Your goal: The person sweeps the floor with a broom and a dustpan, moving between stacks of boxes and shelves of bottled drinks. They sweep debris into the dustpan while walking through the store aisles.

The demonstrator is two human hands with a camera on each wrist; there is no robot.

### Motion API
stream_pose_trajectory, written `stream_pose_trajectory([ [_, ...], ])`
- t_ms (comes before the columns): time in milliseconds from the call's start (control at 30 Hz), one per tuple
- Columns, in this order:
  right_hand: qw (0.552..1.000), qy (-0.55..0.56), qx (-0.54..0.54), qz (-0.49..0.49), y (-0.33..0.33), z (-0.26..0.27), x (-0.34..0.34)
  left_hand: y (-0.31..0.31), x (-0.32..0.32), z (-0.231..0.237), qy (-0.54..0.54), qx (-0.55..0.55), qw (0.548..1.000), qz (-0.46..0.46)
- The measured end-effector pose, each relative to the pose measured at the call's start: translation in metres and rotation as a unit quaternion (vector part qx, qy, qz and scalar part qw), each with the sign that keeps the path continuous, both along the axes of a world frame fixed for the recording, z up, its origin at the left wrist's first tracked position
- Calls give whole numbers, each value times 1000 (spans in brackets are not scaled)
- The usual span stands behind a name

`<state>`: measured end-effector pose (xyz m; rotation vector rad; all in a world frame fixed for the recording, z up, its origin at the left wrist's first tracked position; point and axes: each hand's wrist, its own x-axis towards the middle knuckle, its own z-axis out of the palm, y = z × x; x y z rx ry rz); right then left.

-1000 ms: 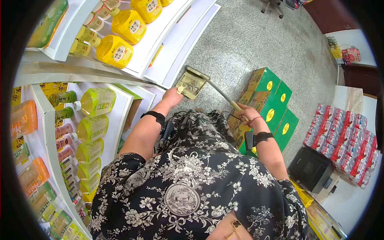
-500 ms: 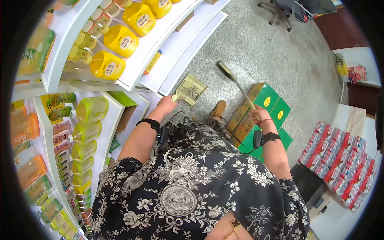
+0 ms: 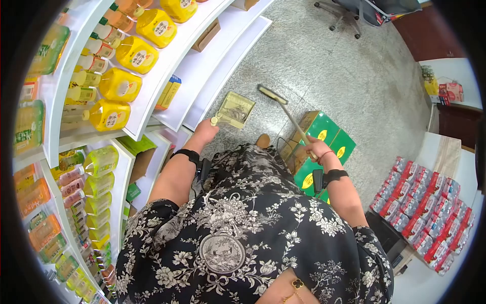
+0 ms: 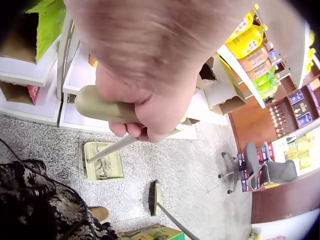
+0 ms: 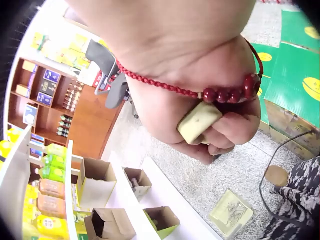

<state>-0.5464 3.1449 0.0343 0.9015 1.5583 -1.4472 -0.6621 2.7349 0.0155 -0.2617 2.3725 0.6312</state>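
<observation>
The left hand (image 3: 205,133) grips the end of a pale yellow-green dustpan's handle (image 4: 100,104). Its pan (image 3: 238,109) is low over the speckled floor, beside the bottom shelf, with grey debris in it. The right hand (image 3: 319,148) holds a long-handled broom by the upper end of its handle, whose pale tip (image 5: 200,122) shows in the right wrist view. To the right of the pan and apart from it is the narrow broom head (image 3: 273,95), dark along one side.
White shelves (image 3: 217,76) with yellow juice bottles (image 3: 121,85) stand on the left. Green cartons (image 3: 319,139) are stacked near the right hand. Packs of red-and-silver cans (image 3: 420,207) lie farther right. An office chair (image 3: 362,12) stands ahead. A brown shoe (image 3: 262,141) shows below the dustpan.
A second ago the broom head lay at the pan's far edge; it has since swung away to the right. The left hand still holds the dustpan, and the view has shifted.
</observation>
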Motion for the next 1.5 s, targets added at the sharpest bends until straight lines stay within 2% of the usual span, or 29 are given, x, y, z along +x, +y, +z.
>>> stream_pose_trajectory([
  [100, 999, -4, -30, 41, 26, 9, -6, 18, -7, 0, 12, 8, 1000, 8],
  [167, 999, -11, -46, 22, 38, 21, -9, 29, -11, 1, 11, 5, 1000, 13],
  [233, 998, -10, -55, 16, 51, 20, -9, 41, -17, 11, 35, -35, 996, -72],
  [300, 998, -2, -54, 16, 63, 14, -4, 53, -22, 29, -3, -34, 999, -41],
  [333, 998, -2, -57, -12, 70, 11, -1, 59, -23, 34, -42, -33, 998, -12],
  [433, 997, 0, -53, -48, 90, 4, 6, 50, -24, 10, -13, 26, 999, 32],
  [667, 986, 1, 2, -165, 111, -18, -1, 64, -45, 4, 13, -26, 999, 27],
  [733, 975, -20, -22, -220, 108, -25, -12, 69, -56, -4, 43, -14, 998, 39],
  [833, 967, -37, -62, -245, 102, -30, -21, 80, -74, -11, 42, -15, 999, 27],
  [967, 979, -22, -89, -183, 86, -17, -32, 94, -92, -8, -1, 1, 998, 64],
  [1033, 981, -31, -91, -167, 80, -17, -45, 97, -100, -17, 26, 8, 998, 52],
  [1133, 995, -7, -82, -63, 71, -8, -68, 105, -119, -20, 15, 22, 998, 49],
  [1167, 994, -7, -82, -66, 71, -5, -75, 109, -126, -20, 14, 22, 999, 46],
  [1233, 997, 12, -75, -29, 75, -1, -93, 119, -144, -13, 29, 3, 1000, 7],
  [1367, 993, 18, -88, -77, 99, 0, -101, 134, -178, -16, 25, 21, 999, 8],
  [1467, 981, 10, -69, -180, 123, 0, -98, 149, -200, 1, -5, -7, 1000, 1],
  [1500, 981, 10, -69, -179, 132, -3, -99, 153, -205, 8, 18, -7, 999, -27],
])
